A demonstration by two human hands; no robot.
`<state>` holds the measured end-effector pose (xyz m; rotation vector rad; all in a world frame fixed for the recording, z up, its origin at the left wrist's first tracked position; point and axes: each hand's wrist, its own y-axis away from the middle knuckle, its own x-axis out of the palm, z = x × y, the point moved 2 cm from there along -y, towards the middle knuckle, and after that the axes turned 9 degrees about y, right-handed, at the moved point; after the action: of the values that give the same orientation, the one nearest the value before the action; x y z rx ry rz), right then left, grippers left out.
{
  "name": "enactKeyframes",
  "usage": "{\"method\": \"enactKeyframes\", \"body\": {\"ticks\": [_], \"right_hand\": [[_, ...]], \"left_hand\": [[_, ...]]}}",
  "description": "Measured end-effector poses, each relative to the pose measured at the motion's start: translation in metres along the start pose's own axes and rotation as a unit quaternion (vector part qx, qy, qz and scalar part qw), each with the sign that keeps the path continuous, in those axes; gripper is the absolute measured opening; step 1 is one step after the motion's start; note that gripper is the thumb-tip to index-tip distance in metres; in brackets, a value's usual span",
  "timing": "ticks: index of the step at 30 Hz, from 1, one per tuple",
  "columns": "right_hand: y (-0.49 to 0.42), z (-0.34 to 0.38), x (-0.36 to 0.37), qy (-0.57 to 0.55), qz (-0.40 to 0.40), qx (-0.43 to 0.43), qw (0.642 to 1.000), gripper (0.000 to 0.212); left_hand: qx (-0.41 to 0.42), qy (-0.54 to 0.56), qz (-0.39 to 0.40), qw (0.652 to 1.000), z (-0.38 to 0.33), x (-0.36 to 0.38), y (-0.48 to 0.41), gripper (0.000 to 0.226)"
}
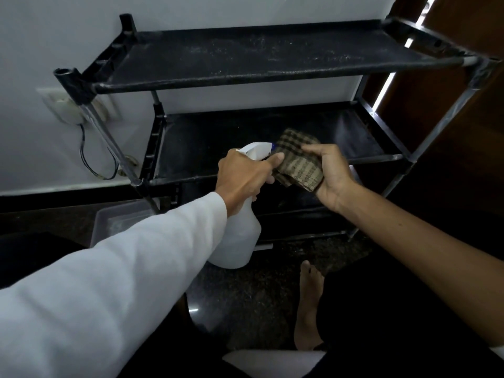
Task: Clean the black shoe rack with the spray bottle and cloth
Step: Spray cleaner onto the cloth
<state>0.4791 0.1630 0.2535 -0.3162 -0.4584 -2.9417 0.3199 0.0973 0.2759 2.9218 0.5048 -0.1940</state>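
Left hand (242, 177) grips bottle (237, 241); right hand (334, 175), cloth (298, 163).

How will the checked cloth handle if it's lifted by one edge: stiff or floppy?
Probably floppy: the cloth sits bunched and folded in the right hand, with a fold drooping below the palm. Likely light for its size, since that one hand's loose hold keeps it up. The woven surface looks grippy rather than slippery, though whether it is damp can't be judged.
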Motion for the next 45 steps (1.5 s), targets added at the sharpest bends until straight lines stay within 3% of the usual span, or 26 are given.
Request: {"method": "enactKeyframes", "body": {"ticks": [4,10,17,24,30,33,39,45], "right_hand": [[-0.002,0.001,-0.002,-0.004,-0.009,0.002,1.0,0.031],[-0.002,0.002,-0.007,0.001,-0.024,0.005,1.0,0.034],[-0.001,0.004,-0.007,0.012,-0.029,0.003,1.0,0.037],[0.001,0.005,-0.006,0.024,-0.035,0.004,0.999,0.036],[0.001,0.005,-0.006,0.014,-0.036,0.005,0.999,0.033],[0.002,0.006,-0.006,0.013,-0.038,0.006,0.999,0.033],[0.005,0.007,-0.004,-0.001,-0.036,0.008,0.999,0.027],[0.006,0.007,-0.001,-0.032,-0.011,0.01,0.999,0.02]], "left_hand": [[0.012,-0.011,0.026,1.0,-0.002,0.002,0.001,0.043],[-0.033,0.011,0.021,0.999,0.0,0.004,0.008,0.042],[-0.014,0.004,0.108,0.994,-0.008,0.011,0.017,0.039],[-0.004,0.009,0.046,0.999,-0.002,0.017,0.019,0.043],[0.011,-0.005,0.083,0.996,-0.006,0.018,0.017,0.036],[0.015,-0.004,0.065,0.998,-0.004,0.017,0.015,0.03],[-0.01,0.005,0.015,1.0,0.002,0.011,0.014,0.067],[0.019,0.021,0.022,0.999,-0.011,-0.009,0.021,0.038]]}}
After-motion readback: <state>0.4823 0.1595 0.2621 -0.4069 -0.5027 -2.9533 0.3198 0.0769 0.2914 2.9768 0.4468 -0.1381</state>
